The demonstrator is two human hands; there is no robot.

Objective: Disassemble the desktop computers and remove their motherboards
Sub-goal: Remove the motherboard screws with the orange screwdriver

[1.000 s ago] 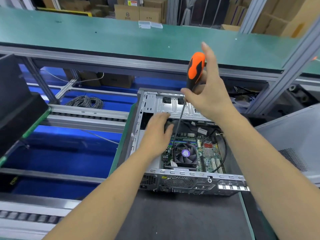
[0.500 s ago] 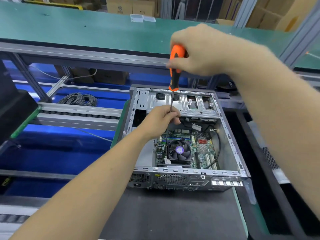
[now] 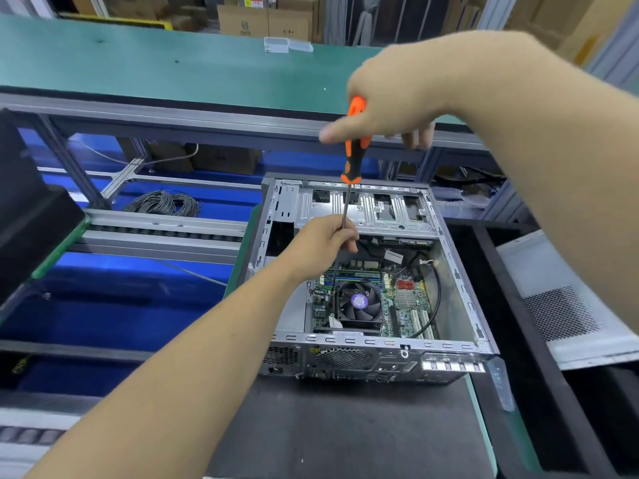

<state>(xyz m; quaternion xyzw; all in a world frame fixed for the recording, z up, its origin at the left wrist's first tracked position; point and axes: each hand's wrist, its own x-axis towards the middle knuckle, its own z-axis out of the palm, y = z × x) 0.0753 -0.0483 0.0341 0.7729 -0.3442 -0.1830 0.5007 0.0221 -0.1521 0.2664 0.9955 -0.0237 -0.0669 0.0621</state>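
An open grey desktop case [image 3: 456,271] lies on a dark mat, its side panel off. Inside sits the green motherboard [image 3: 408,302] with a black CPU fan [image 3: 359,302] on it. A long screwdriver with an orange-and-black handle [image 3: 354,146] stands nearly upright over the case. My right hand [image 3: 397,95] grips the handle from above. My left hand [image 3: 325,243] pinches the metal shaft low down, just above the board. The tip reaches the board's left edge beside the fan; the screw itself is too small to see.
A green conveyor belt [image 3: 173,70] runs across the back, with a small clear plastic box [image 3: 287,44]. A coil of grey cable [image 3: 166,203] lies on the blue lower level at left. A detached perforated side panel [image 3: 567,305] lies to the right. Cardboard boxes stand beyond.
My right hand rose and closed over the top of the screwdriver handle. My left hand moved from the case edge onto the shaft. The screwdriver now stands more upright.
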